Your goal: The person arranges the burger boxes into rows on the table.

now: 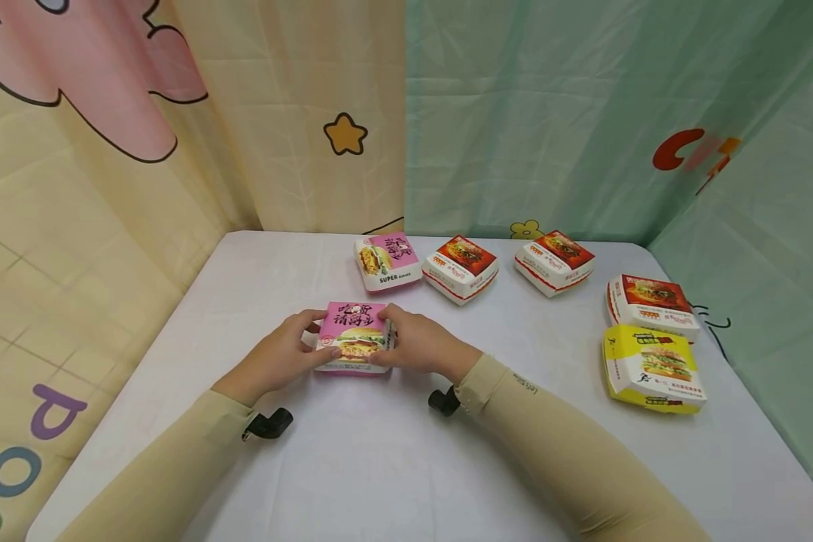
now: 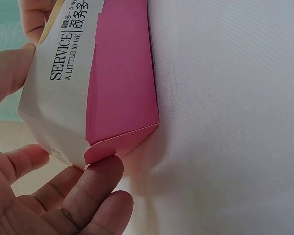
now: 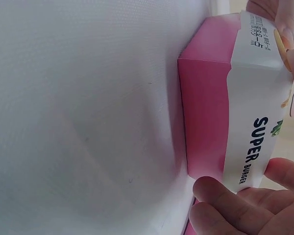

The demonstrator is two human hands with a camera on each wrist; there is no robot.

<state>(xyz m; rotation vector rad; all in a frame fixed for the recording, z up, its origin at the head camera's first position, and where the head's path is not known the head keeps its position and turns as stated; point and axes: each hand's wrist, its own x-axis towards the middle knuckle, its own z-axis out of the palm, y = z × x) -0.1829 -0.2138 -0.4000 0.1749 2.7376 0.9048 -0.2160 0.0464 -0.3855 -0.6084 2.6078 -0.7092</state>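
A pink and white burger box point(image 1: 354, 318) with a burger picture on its lid sits on the white table, closed, between both hands. My left hand point(image 1: 279, 360) grips its left side, the thumb on the near part of the lid and the fingers along the side. From the right, my right hand point(image 1: 421, 342) holds it in the same way. In the left wrist view the pink lower wall point(image 2: 122, 73) stands close over the cloth, fingertips at its corner. "SUPER BURGER" shows on the white side panel point(image 3: 250, 117) in the right wrist view.
Behind it stands a second pink burger box point(image 1: 389, 263). Two red and white burger boxes point(image 1: 462, 267) point(image 1: 554, 263) are at the back, and another point(image 1: 653, 305) is at the right, touching a yellow burger box point(image 1: 653, 369). Printed curtains point(image 1: 515, 113) surround the white table point(image 1: 501, 361).
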